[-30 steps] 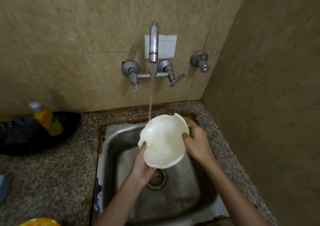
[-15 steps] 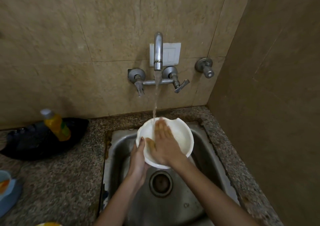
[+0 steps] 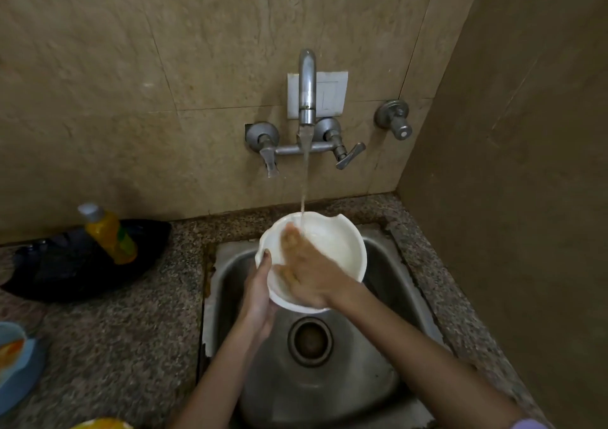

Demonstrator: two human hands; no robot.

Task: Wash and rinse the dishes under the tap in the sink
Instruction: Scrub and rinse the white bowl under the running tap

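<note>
Left hand: I saw the left hand (image 3: 260,293) reaching in from the near side, gripping the left rim of the white bowl (image 3: 340,244) with its thumb hooked over the edge.
Right hand: the right hand (image 3: 312,272) lay flat inside the bowl, fingers straight and pressed to the inner wall, holding nothing; its forearm crossed the sink from the near right.
Bowl: held above the far end of the sink (image 3: 329,405), tilted toward me, with a chip in its far rim.
Water: one stream (image 3: 304,181) fell from the tap (image 3: 307,89) onto the right fingertips and into the bowl.
Counts: I counted one bowl, one spout, two lever handles and one separate wall valve (image 3: 394,119).
Drain: one drain (image 3: 310,341), just near of the bowl.
Counter, left: one yellow bottle (image 3: 110,234) leaning in one black dish (image 3: 65,274).
</note>
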